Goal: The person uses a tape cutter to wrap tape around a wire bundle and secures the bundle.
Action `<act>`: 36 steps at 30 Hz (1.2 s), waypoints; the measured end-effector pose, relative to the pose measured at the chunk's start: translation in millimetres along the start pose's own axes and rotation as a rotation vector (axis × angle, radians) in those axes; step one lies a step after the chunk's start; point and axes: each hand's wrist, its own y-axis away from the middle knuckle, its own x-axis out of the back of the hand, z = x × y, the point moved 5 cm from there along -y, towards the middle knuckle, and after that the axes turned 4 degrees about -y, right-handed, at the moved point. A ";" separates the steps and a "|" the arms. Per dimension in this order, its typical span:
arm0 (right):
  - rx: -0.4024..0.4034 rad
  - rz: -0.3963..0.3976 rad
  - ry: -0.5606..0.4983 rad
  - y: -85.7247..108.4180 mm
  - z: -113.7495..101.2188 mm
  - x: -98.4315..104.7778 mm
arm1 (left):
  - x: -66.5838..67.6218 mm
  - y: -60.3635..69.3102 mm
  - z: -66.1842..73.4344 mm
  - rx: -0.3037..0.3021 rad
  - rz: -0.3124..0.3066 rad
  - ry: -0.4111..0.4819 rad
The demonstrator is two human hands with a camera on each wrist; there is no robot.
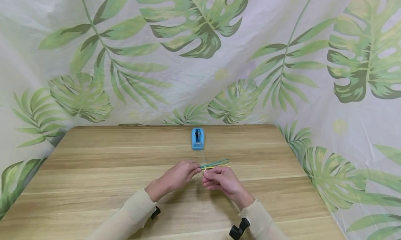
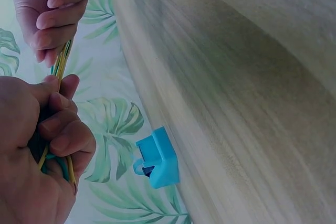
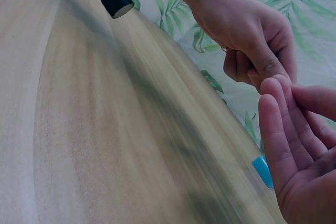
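My left hand [image 1: 180,174] grips a bundle of thin green and yellow wires [image 1: 223,162]; their ends stick out to the right. In the left wrist view, folds of the wires [image 2: 64,167] show inside the curled fingers of the left hand [image 2: 47,145]. Close beside it, my right hand [image 1: 223,181] brings thumb and index finger together on a shiny bit of clear tape [image 1: 205,170] at the bundle. A faint clear strip runs from there up toward the blue tape dispenser [image 1: 197,139]. The right wrist view hides the wires behind the right hand [image 3: 304,150].
The dispenser stands near the far edge of the wood-grain table [image 1: 103,170]. Behind the table hangs a leaf-patterned cloth [image 1: 188,80]. A black wrist mount [image 1: 239,229] sits at the right sleeve, and another black piece [image 1: 155,212] at the left sleeve.
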 end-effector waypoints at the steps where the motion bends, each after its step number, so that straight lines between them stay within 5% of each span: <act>1: 0.002 0.008 0.008 0.1 0.1 -0.1 | 0.0 0.0 -0.1 0.002 0.003 -0.002; 12: 0.070 0.123 0.109 -1.1 4.2 -2.9 | 1.2 1.1 -0.9 0.026 0.061 -0.010; 36: 0.122 0.193 0.028 -18.9 11.5 -2.5 | 0.5 0.3 -7.7 -0.001 0.053 0.042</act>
